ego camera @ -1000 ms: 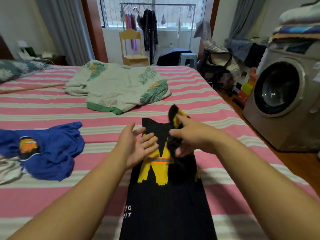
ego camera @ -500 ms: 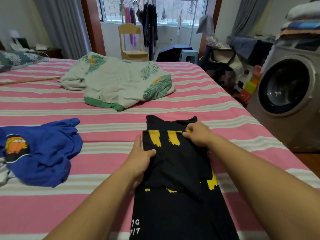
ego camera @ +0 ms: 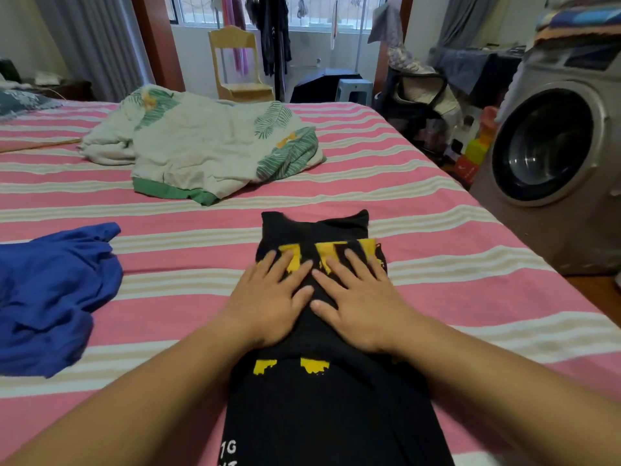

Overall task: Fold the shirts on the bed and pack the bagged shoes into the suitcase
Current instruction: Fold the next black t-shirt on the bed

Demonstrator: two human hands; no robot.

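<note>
A black shirt with yellow print (ego camera: 322,391) lies folded lengthwise on the pink striped bed (ego camera: 437,250), right in front of me. Its far part is folded back over itself. My left hand (ego camera: 268,297) and my right hand (ego camera: 356,297) lie side by side, palms down with fingers spread, flat on that folded part. Neither hand grips anything. A crumpled blue shirt (ego camera: 50,290) lies on the bed to the left. No suitcase or bagged shoes are in view.
A white quilt with green leaf print (ego camera: 208,146) is bunched further up the bed. A washing machine (ego camera: 554,163) stands close to the bed's right side. Beyond the bed's far edge are a yellow chair (ego camera: 238,62), a clothes rack and piled bags.
My right hand brought the shirt's far end back over the body. Both hands then let go of its edges and now press flat on the fold.
</note>
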